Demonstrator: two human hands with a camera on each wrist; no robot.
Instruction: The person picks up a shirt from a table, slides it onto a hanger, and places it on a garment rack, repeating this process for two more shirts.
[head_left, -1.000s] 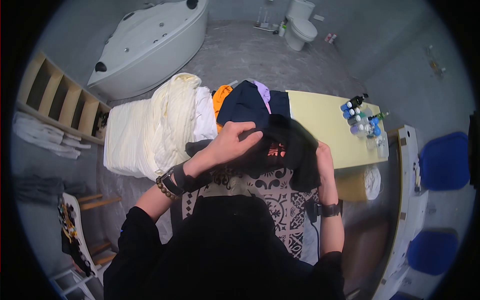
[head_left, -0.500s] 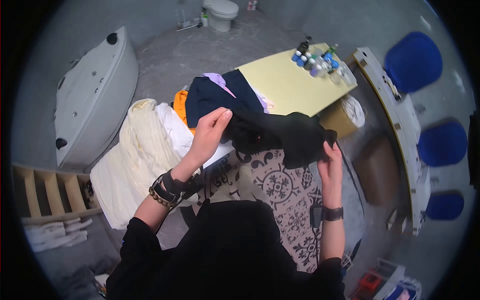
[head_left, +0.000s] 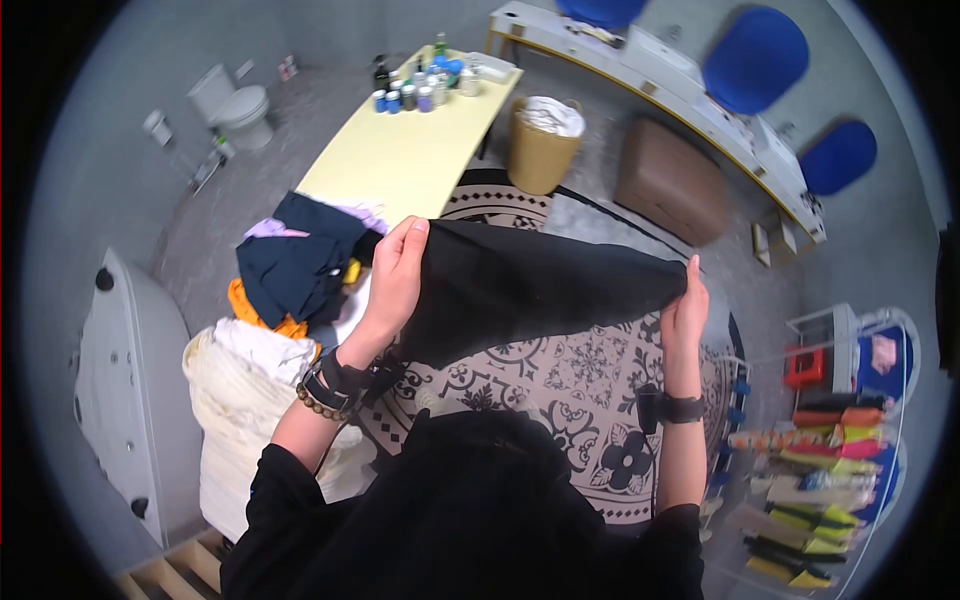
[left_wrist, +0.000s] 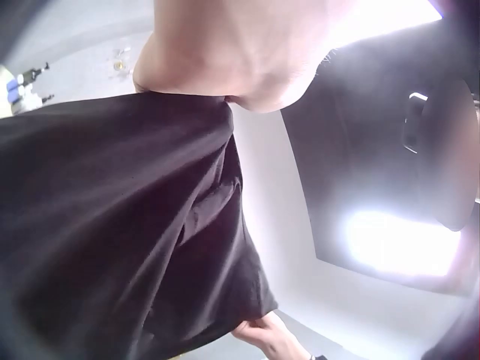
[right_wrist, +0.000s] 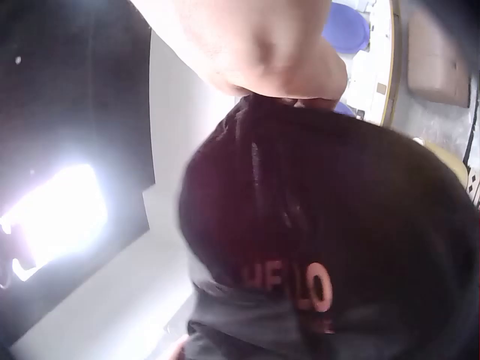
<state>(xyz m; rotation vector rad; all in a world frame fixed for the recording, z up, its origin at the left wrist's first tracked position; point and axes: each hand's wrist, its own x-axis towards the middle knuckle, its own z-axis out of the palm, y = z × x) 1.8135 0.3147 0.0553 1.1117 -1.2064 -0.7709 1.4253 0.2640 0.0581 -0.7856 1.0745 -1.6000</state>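
A black shirt (head_left: 530, 290) is stretched sideways between both hands, above the patterned rug. My left hand (head_left: 398, 280) pinches its left end, with the thumb on top of the cloth. At the other end my right hand (head_left: 684, 312) grips a corner between thumb and fingers. From the right wrist, pinkish lettering reading HELLO (right_wrist: 319, 287) shows on the shirt front. In the left wrist view the cloth (left_wrist: 112, 217) hangs in folds below the left hand. A pile of clothes, with a navy garment (head_left: 290, 275) on top, lies left of the left hand.
A pale yellow table (head_left: 400, 150) carries several bottles (head_left: 425, 95) at its far end. Beyond the rug (head_left: 600, 400) stand a laundry basket (head_left: 542, 155) and a brown ottoman (head_left: 670, 180). A rack of colourful clothes (head_left: 820, 480) is at right, a cream quilt (head_left: 240, 440) at lower left.
The head view has turned right, away from the bathtub and toward the clothes rack. The black shirt went from bunched up to spread taut, with the right hand's grip shifting onto its corner.
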